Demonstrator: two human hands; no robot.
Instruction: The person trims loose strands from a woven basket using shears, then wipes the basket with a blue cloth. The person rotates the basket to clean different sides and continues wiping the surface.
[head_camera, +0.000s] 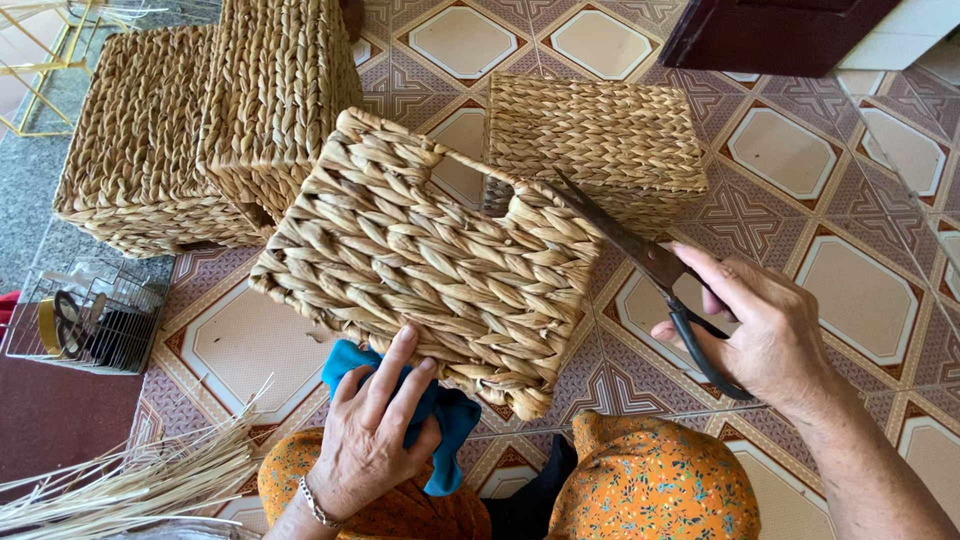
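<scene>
While the left hand (365, 440) props up the woven basket (430, 265) from below, fingers flat against its near side with a blue cloth (440, 410) bunched under the palm, the right hand (765, 330) is wrapped around the black handles of a pair of scissors (640, 255). The blades lie against the basket's right top edge, close by the handle cutout.

If you're trimming stray fibre ends like this, I'd say keep the blades flat along the weave and snip only what sticks out, so you don't nick a braid. Bracing the basket tilted on the lap like that looks sensible, and the left fingers sit well away from the blades.

Count-wise: four baskets total. One in hand, two (140, 150) behind it to the left, one (600, 140) behind to the right. One pair of scissors, one cloth. Left of the held basket sits one small wire tray (120, 335) with tape rolls, and below that a bundle of pale straw strips (130, 485).
</scene>
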